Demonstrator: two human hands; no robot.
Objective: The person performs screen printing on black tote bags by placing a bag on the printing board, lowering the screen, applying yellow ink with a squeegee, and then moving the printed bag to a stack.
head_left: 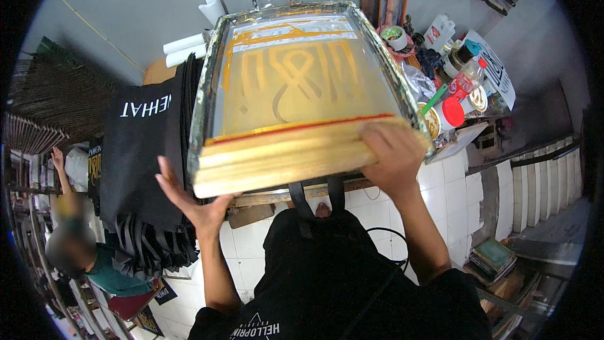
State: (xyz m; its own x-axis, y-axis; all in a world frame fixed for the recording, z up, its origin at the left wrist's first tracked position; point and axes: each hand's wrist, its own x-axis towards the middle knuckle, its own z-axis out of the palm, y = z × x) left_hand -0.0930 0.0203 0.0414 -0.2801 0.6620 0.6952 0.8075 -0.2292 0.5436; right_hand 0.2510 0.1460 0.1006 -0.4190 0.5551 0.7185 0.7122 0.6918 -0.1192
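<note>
A wide wooden squeegee (286, 158) with a red blade edge lies across the near part of a screen-printing frame (211, 82), slightly blurred. My right hand (393, 154) is closed around the squeegee's right end. Close to its left end, my left hand (194, 198) is open, with fingers spread and the thumb near the wood; whether they touch I cannot tell. Yellow ink smears the mesh (296, 82), and a looping lettered design shows through it. Black straps (336, 192) hang out from under the frame's near edge.
Black printed fabric bags (141, 151) are piled at the left. Ink tubs (450, 113), a bottle (464, 80) and a tape roll (394, 38) crowd the right side. White paper rolls (185, 49) lie at the back left. Another person (119, 271) is at the lower left.
</note>
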